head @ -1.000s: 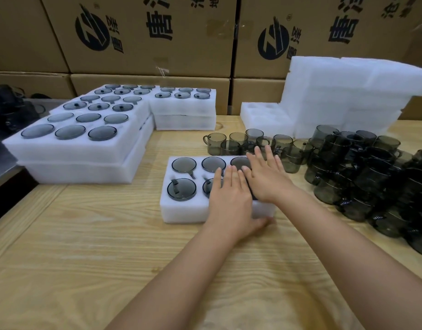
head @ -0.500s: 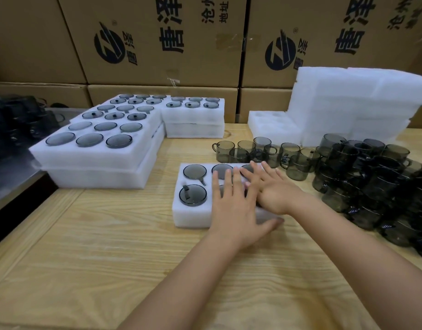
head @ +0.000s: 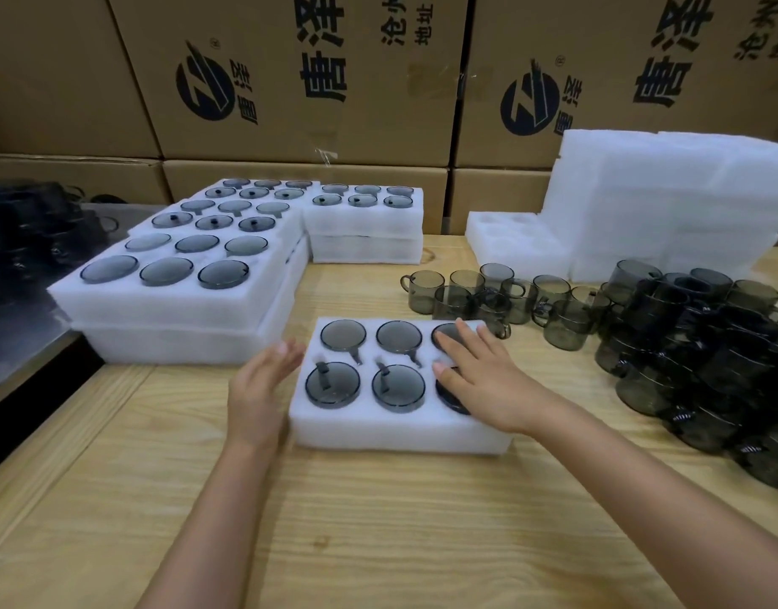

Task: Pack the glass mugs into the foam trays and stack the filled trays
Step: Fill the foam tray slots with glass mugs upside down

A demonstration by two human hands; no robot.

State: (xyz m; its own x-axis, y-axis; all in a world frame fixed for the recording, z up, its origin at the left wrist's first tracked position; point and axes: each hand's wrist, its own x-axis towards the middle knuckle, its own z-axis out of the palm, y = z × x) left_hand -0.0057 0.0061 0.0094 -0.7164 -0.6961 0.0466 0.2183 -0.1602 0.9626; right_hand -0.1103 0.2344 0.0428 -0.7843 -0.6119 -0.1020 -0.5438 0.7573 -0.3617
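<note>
Filled foam tray (head: 378, 432) mid-surface: left grip (head: 264, 384) released, beside its left wall; right grip (head: 479, 380) released, flat on right-column mugs (head: 449, 400).

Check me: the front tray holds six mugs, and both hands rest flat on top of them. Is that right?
Not quite. The head view shows only the right hand resting on the mugs. The left hand is beside the tray's left edge, off the mugs. The tray does hold six.

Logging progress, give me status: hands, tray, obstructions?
Left hand open at left edge of tray. Right hand flat on right-side mugs. Tray full. No obstruction seen.
</note>
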